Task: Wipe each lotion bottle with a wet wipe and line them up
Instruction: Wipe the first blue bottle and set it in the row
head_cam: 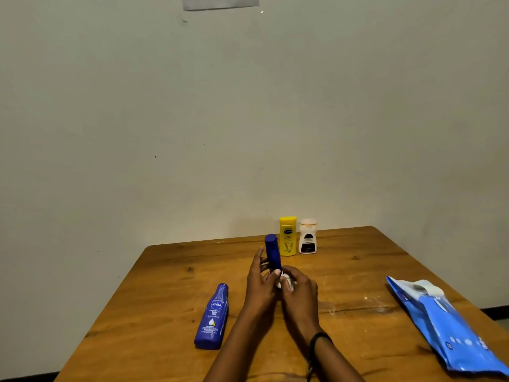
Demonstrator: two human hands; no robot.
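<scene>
- Desk (165, 299), lower half of frame.
- Wipe pack (446, 323), lower right: near the desk edge; a nudge could drop it.
- Lying bottle (212, 317), lower centre-left: may roll if a forearm brushes it.
- Left hand (260, 285), fingers and thumb clasping the held bottle (272, 252), centre; right hand (300, 290), fingers pinching the wet wipe (283, 281) at its base: damp plastic could slip.
- Yellow bottle (288, 236), white bottle (308, 237), just behind: could topple then.

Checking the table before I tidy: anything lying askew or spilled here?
The Nivea bottle lies on its side, while the yellow bottle and white bottle stand upright. Pale specks dot the table beside the wipes pack.
</scene>
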